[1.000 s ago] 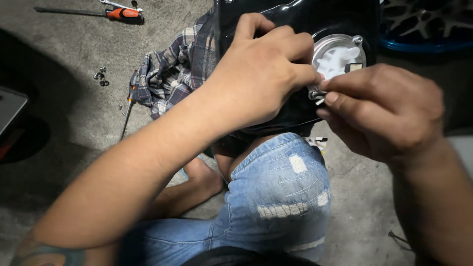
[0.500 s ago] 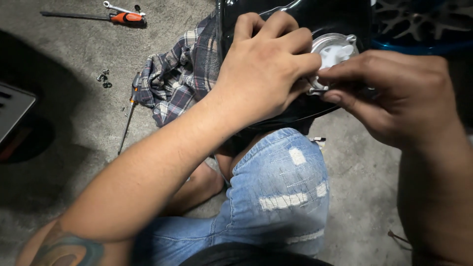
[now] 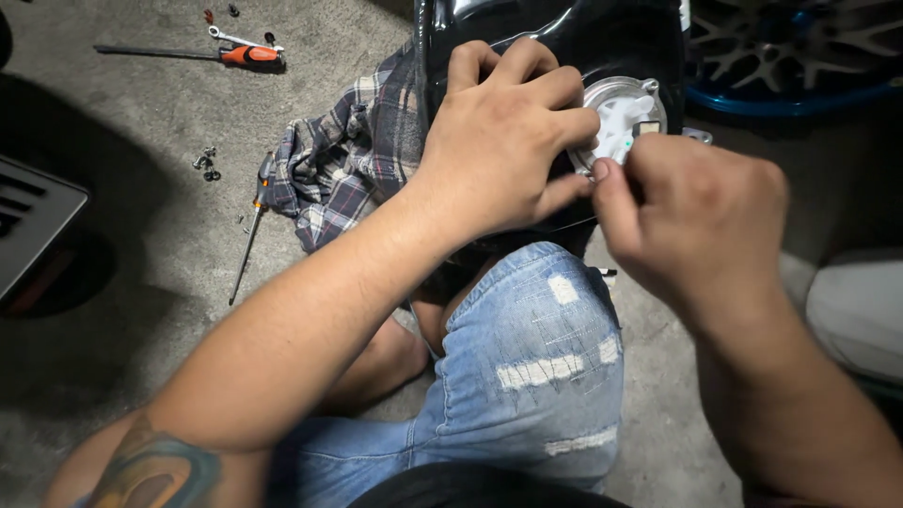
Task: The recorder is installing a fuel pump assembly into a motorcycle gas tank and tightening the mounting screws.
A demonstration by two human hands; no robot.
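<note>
A glossy black tank (image 3: 564, 38) rests on my knee in torn blue jeans (image 3: 536, 367). A round white fitting with a metal rim (image 3: 623, 111) is set into the tank. My left hand (image 3: 503, 141) lies over the tank with its fingers curled at the fitting's left edge. My right hand (image 3: 701, 221) pinches something small at the fitting's lower rim; the piece itself is hidden by my fingers. Both thumbs nearly touch there.
A plaid cloth (image 3: 353, 165) lies under the tank on the concrete floor. A thin screwdriver (image 3: 249, 226), an orange-handled tool (image 3: 246, 55) with a wrench, and small loose screws (image 3: 205, 165) lie to the left. A blue-rimmed wheel (image 3: 800, 56) is upper right.
The view has shifted slightly. My right hand has slid lower and to the right, uncovering more of the white fitting. My left hand stays on the tank.
</note>
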